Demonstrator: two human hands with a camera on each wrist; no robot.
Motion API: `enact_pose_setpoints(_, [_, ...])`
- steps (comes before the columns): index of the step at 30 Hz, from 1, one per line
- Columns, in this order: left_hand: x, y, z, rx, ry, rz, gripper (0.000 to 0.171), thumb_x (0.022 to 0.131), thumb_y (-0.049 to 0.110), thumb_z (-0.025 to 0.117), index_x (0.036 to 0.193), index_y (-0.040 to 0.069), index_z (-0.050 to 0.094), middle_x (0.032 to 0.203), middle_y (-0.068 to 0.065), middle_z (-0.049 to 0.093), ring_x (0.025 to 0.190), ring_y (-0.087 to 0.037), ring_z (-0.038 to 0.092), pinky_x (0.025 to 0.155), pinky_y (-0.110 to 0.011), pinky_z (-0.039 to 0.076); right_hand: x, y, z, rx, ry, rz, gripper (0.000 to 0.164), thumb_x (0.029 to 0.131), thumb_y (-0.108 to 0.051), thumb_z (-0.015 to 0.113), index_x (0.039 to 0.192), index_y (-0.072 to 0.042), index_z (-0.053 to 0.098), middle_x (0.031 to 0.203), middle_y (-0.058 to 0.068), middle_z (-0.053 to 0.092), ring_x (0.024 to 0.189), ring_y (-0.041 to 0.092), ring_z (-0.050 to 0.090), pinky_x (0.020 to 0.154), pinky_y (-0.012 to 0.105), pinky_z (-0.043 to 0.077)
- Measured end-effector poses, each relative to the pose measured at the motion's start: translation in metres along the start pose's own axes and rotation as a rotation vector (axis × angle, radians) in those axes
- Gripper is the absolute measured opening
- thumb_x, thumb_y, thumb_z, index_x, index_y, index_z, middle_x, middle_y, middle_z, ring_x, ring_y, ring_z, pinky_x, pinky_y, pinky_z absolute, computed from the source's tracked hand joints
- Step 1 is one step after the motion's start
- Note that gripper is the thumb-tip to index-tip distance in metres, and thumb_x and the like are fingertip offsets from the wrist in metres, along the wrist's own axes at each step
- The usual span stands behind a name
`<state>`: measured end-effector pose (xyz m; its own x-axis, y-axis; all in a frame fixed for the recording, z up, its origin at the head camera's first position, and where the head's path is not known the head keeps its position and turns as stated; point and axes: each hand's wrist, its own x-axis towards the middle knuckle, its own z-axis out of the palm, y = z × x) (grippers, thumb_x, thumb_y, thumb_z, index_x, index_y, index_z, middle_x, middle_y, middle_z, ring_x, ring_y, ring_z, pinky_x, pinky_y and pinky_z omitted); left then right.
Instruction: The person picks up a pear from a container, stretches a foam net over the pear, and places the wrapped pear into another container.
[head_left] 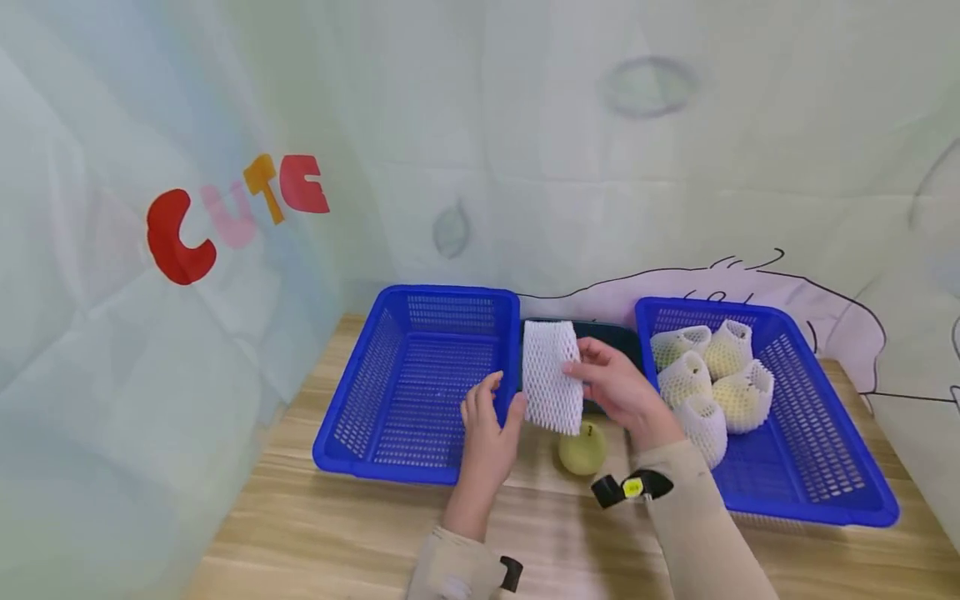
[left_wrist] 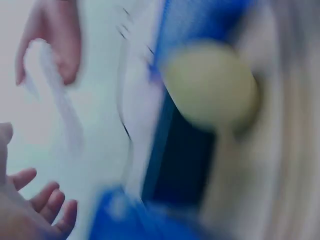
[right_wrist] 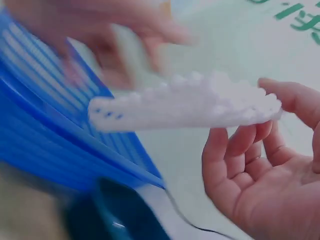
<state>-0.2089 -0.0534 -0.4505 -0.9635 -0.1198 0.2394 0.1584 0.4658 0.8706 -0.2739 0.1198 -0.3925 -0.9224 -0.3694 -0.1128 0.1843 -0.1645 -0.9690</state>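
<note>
A flat white foam fruit net point(head_left: 552, 379) is pinched along its right side by my right hand point(head_left: 618, 387), thumb on top and fingers beneath it in the right wrist view. My left hand point(head_left: 489, 429) is beside the net's left edge with fingers spread, holding nothing; in the left wrist view its fingers point(left_wrist: 52, 202) stand apart from the net. Below the net, a bare yellow-green pear point(head_left: 582, 451) sits on the wooden table point(head_left: 360, 533), its stem up. The net partly covers a dark green bin point(head_left: 615, 337) behind it.
A blue basket point(head_left: 420, 479) with nothing in it stands at left. The right blue basket point(head_left: 817, 512) holds several pears in white foam nets point(head_left: 742, 398). A printed cloth backdrop point(head_left: 480, 125) rises behind the table.
</note>
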Motion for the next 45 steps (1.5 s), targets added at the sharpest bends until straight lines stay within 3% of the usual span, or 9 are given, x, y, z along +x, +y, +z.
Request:
enact_pose_setpoints(2, [0.002,0.010,0.002,-0.250,-0.019,0.027,0.041,0.093,0.027,0.056,0.125,0.003,0.048,0.117,-0.013,0.052,0.106,-0.026,0.047,0.086,-0.042,0.043,-0.017,0.011,0.008,0.039,-0.034,-0.022,0.023,0.093,-0.005,0.053,0.115,-0.003,0.049,0.102,0.000,0.058,0.091,0.014,0.058,0.080,0.031,0.050])
enact_pose_setpoints(5, [0.004,0.023,0.009,-0.535,-0.094,-0.052,0.037,0.092,0.020,0.058,0.120,-0.003,0.053,0.109,-0.015,0.059,0.097,-0.019,0.053,0.082,-0.033,0.046,-0.032,0.023,0.018,0.082,-0.020,-0.070,0.034,0.098,-0.020,0.047,0.124,0.001,0.042,0.106,-0.001,0.058,0.096,0.013,0.057,0.085,0.029,0.047])
enact_pose_setpoints(9, [0.002,0.029,0.015,-0.691,-0.034,-0.178,0.030,0.091,0.013,0.059,0.114,-0.007,0.060,0.103,-0.018,0.064,0.089,-0.015,0.058,0.078,-0.027,0.048,-0.039,0.031,0.025,0.132,0.075,-0.099,0.032,0.101,-0.030,0.036,0.112,-0.006,0.053,0.099,-0.001,0.062,0.092,0.013,0.057,0.081,0.027,0.047])
enact_pose_setpoints(14, [0.002,0.027,0.016,-0.669,-0.009,-0.175,0.027,0.094,0.014,0.054,0.113,-0.002,0.064,0.106,-0.015,0.065,0.092,-0.016,0.060,0.079,-0.027,0.048,-0.040,0.036,0.030,-0.045,0.218,-0.098,0.019,0.095,-0.010,0.051,0.109,0.000,0.057,0.094,0.004,0.060,0.085,0.014,0.058,0.071,0.028,0.052])
enact_pose_setpoints(22, [-0.002,0.024,0.016,-0.605,-0.155,-0.066,0.027,0.093,0.013,0.056,0.110,-0.005,0.065,0.117,-0.016,0.061,0.109,-0.024,0.054,0.088,-0.032,0.045,-0.044,0.038,0.035,-0.251,0.456,-0.147,0.009,0.080,0.005,0.062,0.085,0.009,0.056,0.070,0.002,0.055,0.064,0.010,0.052,0.053,0.024,0.048])
enact_pose_setpoints(28, [-0.006,0.027,0.018,-0.555,-0.096,-0.090,0.018,0.092,0.007,0.055,0.093,-0.008,0.065,0.098,-0.017,0.063,0.088,-0.016,0.057,0.077,-0.029,0.047,-0.050,0.038,0.034,-0.305,0.467,-0.145,0.005,0.081,0.003,0.057,0.078,0.003,0.053,0.066,0.001,0.052,0.060,0.011,0.049,0.050,0.025,0.045])
enact_pose_setpoints(32, [-0.009,0.030,0.016,-0.604,-0.176,-0.147,0.019,0.093,0.011,0.055,0.100,-0.005,0.060,0.101,-0.015,0.062,0.088,-0.016,0.056,0.079,-0.030,0.046,-0.055,0.036,0.032,-0.284,0.487,-0.150,0.003,0.082,0.004,0.056,0.083,0.007,0.055,0.067,0.000,0.054,0.059,0.011,0.049,0.050,0.023,0.043])
enact_pose_setpoints(38, [-0.012,0.034,0.017,-0.633,-0.220,-0.133,0.019,0.090,0.010,0.060,0.098,-0.007,0.057,0.098,-0.009,0.060,0.085,-0.013,0.055,0.075,-0.028,0.046,-0.061,0.032,0.032,-0.291,0.476,-0.133,0.010,0.084,0.002,0.059,0.090,0.009,0.057,0.073,0.001,0.056,0.065,0.010,0.050,0.053,0.021,0.044])
enact_pose_setpoints(45, [-0.011,0.030,0.015,-0.627,-0.264,-0.084,0.018,0.096,0.006,0.047,0.094,-0.012,0.050,0.087,-0.005,0.053,0.081,-0.010,0.049,0.075,-0.027,0.041,-0.066,0.030,0.029,-0.284,0.435,-0.110,0.006,0.085,0.001,0.055,0.088,0.007,0.056,0.073,0.003,0.055,0.067,0.013,0.051,0.056,0.024,0.046])
